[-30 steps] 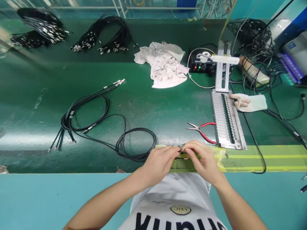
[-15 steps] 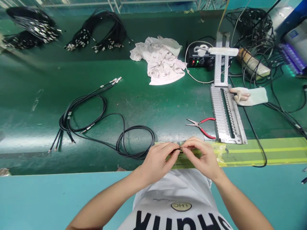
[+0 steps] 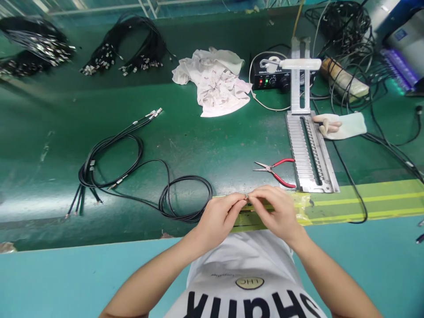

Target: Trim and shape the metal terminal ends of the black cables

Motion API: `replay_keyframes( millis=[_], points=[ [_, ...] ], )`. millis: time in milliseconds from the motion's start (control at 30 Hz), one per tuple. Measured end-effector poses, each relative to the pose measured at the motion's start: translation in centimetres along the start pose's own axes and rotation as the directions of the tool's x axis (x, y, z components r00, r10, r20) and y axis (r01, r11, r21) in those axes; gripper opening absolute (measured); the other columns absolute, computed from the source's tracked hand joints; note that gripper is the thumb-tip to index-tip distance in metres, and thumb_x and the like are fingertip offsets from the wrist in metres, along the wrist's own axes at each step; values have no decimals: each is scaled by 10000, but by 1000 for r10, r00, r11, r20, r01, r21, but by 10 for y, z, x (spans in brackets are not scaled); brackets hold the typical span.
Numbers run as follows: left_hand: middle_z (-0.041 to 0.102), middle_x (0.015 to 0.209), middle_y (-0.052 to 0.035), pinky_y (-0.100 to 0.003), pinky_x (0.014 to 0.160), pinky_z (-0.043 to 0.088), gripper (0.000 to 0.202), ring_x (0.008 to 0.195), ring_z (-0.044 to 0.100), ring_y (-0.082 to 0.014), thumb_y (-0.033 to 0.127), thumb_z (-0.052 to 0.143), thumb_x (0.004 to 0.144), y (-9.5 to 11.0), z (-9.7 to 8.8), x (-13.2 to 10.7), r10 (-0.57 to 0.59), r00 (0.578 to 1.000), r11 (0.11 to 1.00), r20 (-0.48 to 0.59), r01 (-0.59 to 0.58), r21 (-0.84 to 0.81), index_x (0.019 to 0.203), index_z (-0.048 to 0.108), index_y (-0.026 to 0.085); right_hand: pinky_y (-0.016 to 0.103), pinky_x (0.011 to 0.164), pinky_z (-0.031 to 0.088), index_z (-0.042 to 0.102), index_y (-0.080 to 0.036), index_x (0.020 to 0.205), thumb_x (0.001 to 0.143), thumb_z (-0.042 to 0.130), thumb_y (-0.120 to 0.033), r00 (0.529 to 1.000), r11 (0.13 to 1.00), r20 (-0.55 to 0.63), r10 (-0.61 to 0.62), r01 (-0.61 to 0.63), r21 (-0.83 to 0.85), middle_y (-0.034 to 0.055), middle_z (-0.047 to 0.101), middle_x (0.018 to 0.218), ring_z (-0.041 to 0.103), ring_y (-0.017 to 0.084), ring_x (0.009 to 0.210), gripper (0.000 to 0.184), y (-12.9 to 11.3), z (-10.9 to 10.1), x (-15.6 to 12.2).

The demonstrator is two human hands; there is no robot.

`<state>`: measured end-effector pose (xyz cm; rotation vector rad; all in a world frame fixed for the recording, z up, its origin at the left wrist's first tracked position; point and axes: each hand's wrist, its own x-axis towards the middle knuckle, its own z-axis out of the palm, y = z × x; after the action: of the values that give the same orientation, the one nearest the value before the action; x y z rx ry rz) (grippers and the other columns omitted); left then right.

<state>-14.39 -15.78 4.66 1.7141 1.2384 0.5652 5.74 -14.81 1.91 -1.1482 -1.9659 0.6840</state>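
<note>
My left hand [image 3: 220, 216] and my right hand [image 3: 276, 213] meet fingertip to fingertip at the near edge of the green bench. Both pinch the end of a thin black cable with a small metal terminal [image 3: 246, 198] between them. That cable seems to run left into a black coil [image 3: 185, 196] lying on the bench. Red-handled pliers [image 3: 275, 170] lie just beyond my right hand.
A slotted metal fixture [image 3: 309, 152] stands at right with a white glove [image 3: 344, 126] beside it. A crumpled white cloth [image 3: 215, 81], a black control box [image 3: 271, 79], another coiled cable set [image 3: 109, 154] and cable bundles [image 3: 132, 48] lie further back. Tangled wires [image 3: 351, 35] fill the far right.
My hands stay pinched together at the bench edge, the fingertips shifting slightly on the cable end. The view has tilted a little, moving everything up and left.
</note>
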Motion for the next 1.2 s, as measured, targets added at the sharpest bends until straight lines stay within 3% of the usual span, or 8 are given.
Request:
replay_keyframes(
  millis=[133, 333, 467, 633, 767, 933, 1100, 1200],
  points=[
    [623, 748, -4, -197, 618, 452, 350, 655, 593, -103, 401, 444, 1040, -1, -3, 0, -97, 995, 979, 7, 97, -181, 967, 686, 160, 327, 753, 504, 678, -253, 996, 962, 609, -212, 984, 971, -11, 175, -171, 166, 20, 720, 945, 662, 170, 839, 88, 0, -5, 1],
    [623, 709, 8, -172, 528, 446, 350, 553, 549, -70, 428, 498, 1019, -2, -4, -2, -191, 981, 917, 45, 194, -349, 1084, 710, 158, 345, 790, 535, 681, -258, 1052, 972, 592, -226, 990, 980, 7, 141, -140, 141, 32, 720, 970, 665, 184, 878, 123, 3, -7, -1],
    [715, 898, -48, -215, 618, 535, 316, 652, 641, -104, 407, 576, 981, -1, -3, 0, -183, 983, 891, -17, 158, -426, 1094, 717, 148, 458, 1045, 485, 604, -256, 1301, 962, 591, -284, 998, 983, 29, 58, -52, -178, 87, 661, 1293, 600, 263, 1213, 340, 26, -34, 7],
    [730, 987, -65, -275, 883, 510, 204, 961, 665, -167, 307, 588, 983, -1, -2, 1, -26, 991, 957, -128, -12, -291, 973, 728, 158, 611, 1179, 306, 320, -189, 1560, 876, 665, -493, 930, 818, 339, 144, 82, -570, 175, 320, 1620, 323, 383, 1479, 824, 65, -84, 22],
    [710, 953, -43, -244, 785, 485, 212, 822, 612, -120, 316, 559, 1001, -5, 1, -1, -63, 990, 947, -126, 19, -322, 1048, 707, 172, 534, 1075, 430, 460, -222, 1478, 865, 652, -464, 875, 797, 448, 184, 133, -588, 157, 509, 1433, 526, 348, 1270, 687, 70, -98, 30],
    [661, 879, -31, -220, 656, 435, 261, 710, 522, -101, 362, 551, 996, -5, 2, -4, -151, 987, 905, -52, 117, -408, 1073, 695, 159, 449, 905, 504, 467, -132, 1464, 824, 620, -385, 865, 794, 476, 162, 172, -583, 171, 564, 1228, 607, 316, 1015, 705, 58, -89, 30],
    [552, 749, 6, -217, 631, 404, 270, 684, 499, -104, 374, 562, 981, -6, 1, -4, -160, 987, 873, -13, 135, -469, 1081, 647, 139, 372, 726, 467, 562, -187, 1333, 904, 469, -260, 832, 767, 520, 193, 202, -609, 117, 595, 1171, 639, 232, 812, 444, 46, -79, 29],
    [593, 790, -14, -220, 640, 419, 280, 694, 521, -107, 389, 585, 963, -5, 3, -5, -163, 987, 871, 4, 145, -469, 1051, 658, 133, 369, 660, 428, 617, -205, 1188, 921, 508, -332, 840, 722, 507, 194, 228, -654, 93, 631, 1052, 621, 224, 722, 315, 42, -75, 31]
  ],
)
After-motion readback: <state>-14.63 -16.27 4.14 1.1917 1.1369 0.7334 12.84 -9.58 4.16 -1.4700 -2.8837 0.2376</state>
